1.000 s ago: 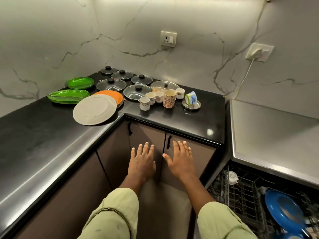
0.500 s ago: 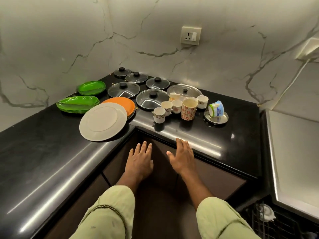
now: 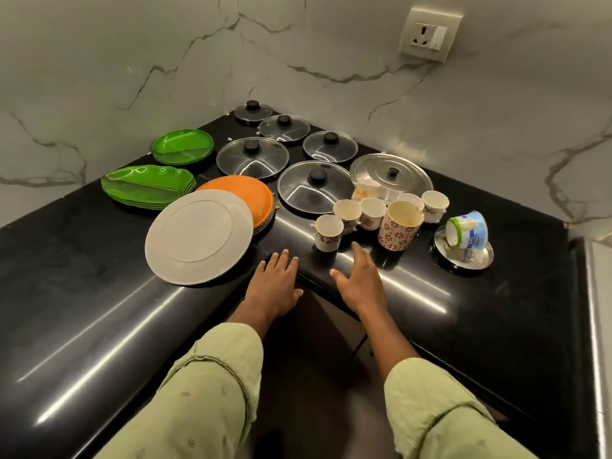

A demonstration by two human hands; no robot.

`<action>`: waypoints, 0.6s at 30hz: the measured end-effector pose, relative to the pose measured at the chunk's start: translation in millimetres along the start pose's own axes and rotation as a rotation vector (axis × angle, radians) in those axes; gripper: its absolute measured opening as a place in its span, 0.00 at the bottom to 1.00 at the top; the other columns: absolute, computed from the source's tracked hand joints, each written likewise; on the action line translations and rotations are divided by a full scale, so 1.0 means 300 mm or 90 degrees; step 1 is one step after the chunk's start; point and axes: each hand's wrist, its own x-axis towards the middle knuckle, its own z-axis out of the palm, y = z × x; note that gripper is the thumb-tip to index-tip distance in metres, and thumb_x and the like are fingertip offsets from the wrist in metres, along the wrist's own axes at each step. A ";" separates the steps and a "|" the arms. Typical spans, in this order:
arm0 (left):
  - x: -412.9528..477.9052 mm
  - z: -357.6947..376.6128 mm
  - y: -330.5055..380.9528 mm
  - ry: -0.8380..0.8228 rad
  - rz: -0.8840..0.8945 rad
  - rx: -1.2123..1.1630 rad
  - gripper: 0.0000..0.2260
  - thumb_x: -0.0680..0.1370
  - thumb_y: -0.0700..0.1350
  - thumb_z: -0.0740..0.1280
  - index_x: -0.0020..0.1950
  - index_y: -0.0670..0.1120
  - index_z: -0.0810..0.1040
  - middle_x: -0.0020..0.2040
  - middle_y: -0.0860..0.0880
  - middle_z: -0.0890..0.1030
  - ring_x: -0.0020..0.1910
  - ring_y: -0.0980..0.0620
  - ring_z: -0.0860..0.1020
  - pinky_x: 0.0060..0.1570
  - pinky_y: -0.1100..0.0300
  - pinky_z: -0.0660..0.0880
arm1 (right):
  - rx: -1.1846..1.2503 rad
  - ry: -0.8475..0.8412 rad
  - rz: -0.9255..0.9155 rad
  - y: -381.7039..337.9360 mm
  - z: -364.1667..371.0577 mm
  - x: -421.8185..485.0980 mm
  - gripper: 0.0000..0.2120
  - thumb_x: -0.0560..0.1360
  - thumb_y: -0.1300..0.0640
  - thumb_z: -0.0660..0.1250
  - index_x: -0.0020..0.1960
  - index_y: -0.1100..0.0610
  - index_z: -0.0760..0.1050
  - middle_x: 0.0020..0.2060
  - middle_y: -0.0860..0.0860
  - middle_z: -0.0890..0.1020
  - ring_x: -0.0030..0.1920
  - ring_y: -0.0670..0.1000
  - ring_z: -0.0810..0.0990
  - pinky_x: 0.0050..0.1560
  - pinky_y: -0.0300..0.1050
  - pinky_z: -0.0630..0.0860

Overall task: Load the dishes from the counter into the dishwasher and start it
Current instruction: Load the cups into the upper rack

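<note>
White socket high on veined marble wall.

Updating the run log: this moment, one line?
stage: pre-grasp | left hand: open, empty | right hand: open, near small cup | dishes: on counter

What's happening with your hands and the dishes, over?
Left hand open, empty. Right hand open, just short of small cup. Cup, white plate, glass lids on counter, unloaded. Nothing between hand and cup.
</note>
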 end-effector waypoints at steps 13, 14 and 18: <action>0.330 -0.010 -0.093 -0.115 0.099 0.105 0.40 0.78 0.42 0.70 0.82 0.46 0.48 0.82 0.43 0.46 0.80 0.39 0.49 0.75 0.38 0.57 | 0.156 0.111 0.113 -0.042 0.151 0.236 0.33 0.67 0.56 0.78 0.65 0.48 0.63 0.61 0.48 0.77 0.62 0.51 0.76 0.61 0.54 0.75; 0.345 -0.013 -0.098 -0.125 0.108 0.110 0.41 0.77 0.42 0.71 0.82 0.45 0.48 0.81 0.43 0.46 0.80 0.39 0.49 0.75 0.37 0.57 | 0.158 0.134 0.115 -0.045 0.165 0.241 0.33 0.67 0.56 0.78 0.64 0.48 0.63 0.60 0.47 0.77 0.61 0.50 0.76 0.61 0.53 0.75; 0.388 -0.036 -0.116 -0.180 0.137 0.123 0.43 0.75 0.43 0.74 0.81 0.44 0.50 0.81 0.41 0.49 0.79 0.38 0.53 0.73 0.38 0.62 | 0.182 0.179 0.106 -0.053 0.223 0.228 0.38 0.62 0.51 0.80 0.66 0.44 0.64 0.58 0.46 0.77 0.61 0.50 0.75 0.61 0.56 0.75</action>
